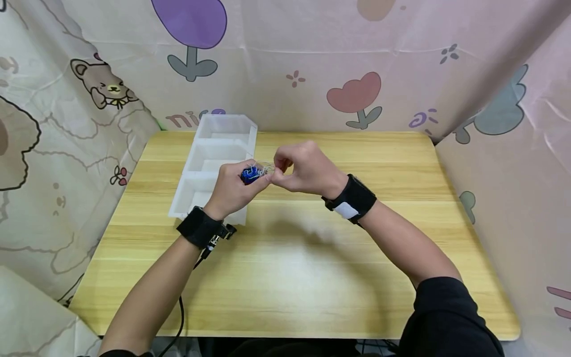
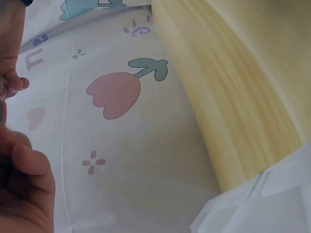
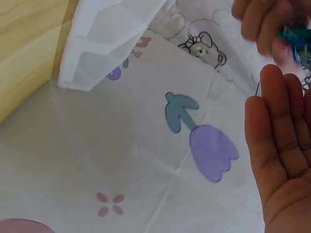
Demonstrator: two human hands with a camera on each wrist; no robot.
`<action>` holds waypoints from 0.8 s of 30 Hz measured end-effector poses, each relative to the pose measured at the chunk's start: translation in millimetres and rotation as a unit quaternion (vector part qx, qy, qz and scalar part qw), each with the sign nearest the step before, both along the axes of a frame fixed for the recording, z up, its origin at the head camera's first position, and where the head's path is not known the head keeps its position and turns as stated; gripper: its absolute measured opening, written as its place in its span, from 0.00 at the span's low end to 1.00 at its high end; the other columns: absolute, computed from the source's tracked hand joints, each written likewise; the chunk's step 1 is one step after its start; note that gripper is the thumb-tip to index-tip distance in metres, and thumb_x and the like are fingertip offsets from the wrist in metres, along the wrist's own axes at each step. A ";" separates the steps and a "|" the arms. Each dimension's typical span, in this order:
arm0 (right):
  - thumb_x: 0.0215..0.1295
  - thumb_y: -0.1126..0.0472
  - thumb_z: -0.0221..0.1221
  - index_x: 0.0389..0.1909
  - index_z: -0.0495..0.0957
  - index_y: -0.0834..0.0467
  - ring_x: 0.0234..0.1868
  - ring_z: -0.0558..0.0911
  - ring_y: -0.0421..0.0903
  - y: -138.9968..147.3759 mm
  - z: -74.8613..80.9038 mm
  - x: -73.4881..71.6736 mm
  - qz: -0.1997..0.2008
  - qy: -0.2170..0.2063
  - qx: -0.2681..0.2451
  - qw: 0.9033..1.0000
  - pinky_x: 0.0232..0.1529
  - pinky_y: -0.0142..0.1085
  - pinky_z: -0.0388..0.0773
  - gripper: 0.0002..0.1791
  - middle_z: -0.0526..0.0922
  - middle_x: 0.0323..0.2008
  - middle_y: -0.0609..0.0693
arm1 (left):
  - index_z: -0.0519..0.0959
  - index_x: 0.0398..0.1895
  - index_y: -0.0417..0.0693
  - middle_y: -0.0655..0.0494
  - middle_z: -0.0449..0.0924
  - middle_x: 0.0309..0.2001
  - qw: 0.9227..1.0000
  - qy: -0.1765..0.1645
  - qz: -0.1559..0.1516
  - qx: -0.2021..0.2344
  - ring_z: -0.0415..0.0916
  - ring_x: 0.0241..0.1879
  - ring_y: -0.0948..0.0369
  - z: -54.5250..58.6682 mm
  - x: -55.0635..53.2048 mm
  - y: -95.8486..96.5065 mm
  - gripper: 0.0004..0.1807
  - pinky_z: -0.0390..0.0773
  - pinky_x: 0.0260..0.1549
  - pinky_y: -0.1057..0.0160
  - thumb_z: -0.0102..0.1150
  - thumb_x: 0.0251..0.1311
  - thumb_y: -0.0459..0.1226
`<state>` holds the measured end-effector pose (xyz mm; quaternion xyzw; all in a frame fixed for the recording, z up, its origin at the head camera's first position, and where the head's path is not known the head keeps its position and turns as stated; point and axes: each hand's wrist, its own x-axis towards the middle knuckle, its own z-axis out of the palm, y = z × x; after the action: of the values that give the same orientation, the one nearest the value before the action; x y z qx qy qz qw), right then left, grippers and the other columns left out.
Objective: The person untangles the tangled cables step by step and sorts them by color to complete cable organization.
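While the left hand (image 1: 233, 187) clasps the bundle (image 1: 251, 174), the right hand (image 1: 308, 169) pinches wires (image 1: 266, 167), apparently untangling, next needing a gentle pull.

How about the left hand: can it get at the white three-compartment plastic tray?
Probably yes: the left hand appears over the tray, nothing visibly between them, though its grip holds a blue bundle with pale strands.

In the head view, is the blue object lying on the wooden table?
No, the left hand grips the blue object, holding it raised above the wooden table.
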<state>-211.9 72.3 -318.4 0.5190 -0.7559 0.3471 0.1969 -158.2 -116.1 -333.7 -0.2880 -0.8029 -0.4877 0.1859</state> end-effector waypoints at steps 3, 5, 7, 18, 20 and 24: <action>0.46 0.65 0.57 0.18 0.72 0.56 0.21 0.73 0.31 3.5 -2.0 -1.1 -0.018 -0.015 -0.019 1.000 0.22 0.31 0.75 0.05 0.75 0.17 0.42 | 0.76 0.23 0.40 0.53 0.73 0.18 1.000 -0.018 0.000 0.003 0.66 0.15 0.65 0.1 -0.7 1.6 0.06 0.68 0.12 0.66 0.61 0.54 0.33; 0.47 0.65 0.57 0.18 0.72 0.56 0.21 0.74 0.31 4.3 -3.9 -1.4 -0.026 -0.024 -0.029 0.999 0.22 0.31 0.75 0.04 0.75 0.17 0.42 | 0.78 0.29 0.37 0.51 0.76 0.22 0.999 -0.037 -0.011 0.020 0.69 0.18 0.65 0.0 -1.2 3.2 0.05 0.71 0.14 0.68 0.59 0.56 0.32; 0.49 0.64 0.58 0.19 0.74 0.56 0.22 0.74 0.31 4.1 -5.4 -1.4 -0.033 -0.030 -0.037 0.998 0.23 0.31 0.76 0.05 0.76 0.18 0.42 | 0.77 0.39 0.35 0.47 0.78 0.28 0.998 -0.050 -0.023 0.044 0.73 0.21 0.63 0.3 -1.8 5.0 0.08 0.74 0.18 0.69 0.58 0.57 0.31; 0.58 0.62 0.59 0.24 0.77 0.57 0.25 0.74 0.30 -1.4 -9.6 0.9 -0.011 -0.031 -0.005 0.999 0.25 0.30 0.76 0.05 0.78 0.22 0.43 | 0.76 0.40 0.32 0.41 0.78 0.33 0.987 -0.043 -0.040 0.147 0.74 0.21 0.54 -0.9 -2.6 11.1 0.08 0.76 0.13 0.55 0.54 0.58 0.27; 0.57 0.63 0.57 0.22 0.75 0.56 0.23 0.73 0.30 -3.1 -10.0 2.0 0.007 -0.023 0.001 1.000 0.24 0.29 0.75 0.05 0.77 0.20 0.42 | 0.77 0.32 0.32 0.42 0.78 0.25 0.988 -0.020 -0.016 0.149 0.72 0.17 0.57 0.3 -3.1 13.3 0.05 0.74 0.11 0.58 0.53 0.59 0.28; 0.53 0.65 0.54 0.20 0.73 0.55 0.20 0.70 0.31 -3.4 -7.9 3.7 0.029 -0.022 0.024 0.999 0.20 0.28 0.71 0.06 0.73 0.17 0.41 | 0.73 0.17 0.36 0.49 0.70 0.12 0.990 0.038 0.041 0.126 0.64 0.10 0.63 3.0 -5.9 15.2 0.13 0.64 0.07 0.66 0.50 0.60 0.27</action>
<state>-208.2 68.9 -326.3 0.5374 -0.7529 0.3458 0.1574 -164.1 -100.8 -330.7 -0.2478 -0.7382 -0.5658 0.2711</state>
